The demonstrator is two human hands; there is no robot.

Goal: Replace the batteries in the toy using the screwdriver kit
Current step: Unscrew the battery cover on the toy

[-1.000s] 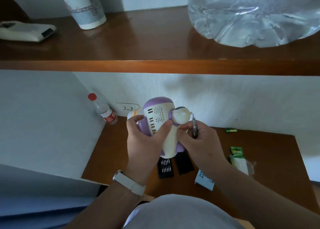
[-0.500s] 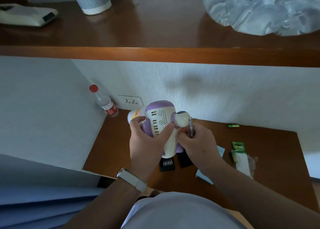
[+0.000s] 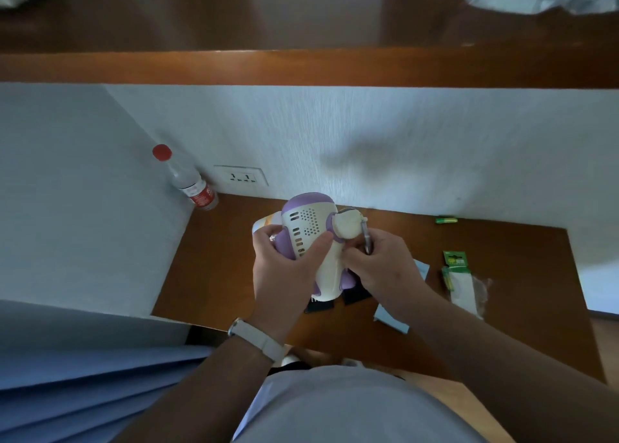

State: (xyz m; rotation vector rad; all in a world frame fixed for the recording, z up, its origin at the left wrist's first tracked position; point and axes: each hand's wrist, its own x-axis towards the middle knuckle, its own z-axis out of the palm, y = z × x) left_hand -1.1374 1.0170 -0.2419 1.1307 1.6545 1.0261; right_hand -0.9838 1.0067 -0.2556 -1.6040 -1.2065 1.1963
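- One clear bottle [image 3: 187,181] with a red cap stands in the far left corner of the wooden desk [image 3: 234,268], against the wall, with one wall socket [image 3: 241,176] just to its right.
- One left hand [image 3: 284,268], pale watch strap on its wrist, is clenched round the toy [image 3: 311,238]: fingers curl over the purple left side, thumb pressed across the white slotted back panel.
- One toy, white and purple, is held up above the middle of the desk, back panel facing the camera, base pointing down toward the person.
- Two black bit trays of the screwdriver kit [image 3: 338,300] peek out on the desk beneath the toy, mostly hidden.
- One right hand [image 3: 385,265] closes on the toy's right side and also pinches one slim screwdriver [image 3: 366,238], its shaft upright beside the toy's rounded arm.
- One pale blue paper [image 3: 392,320] lies under the right forearm.
- One green battery pack [image 3: 457,275] lies at the right; one loose green battery [image 3: 446,220] rests near the wall.
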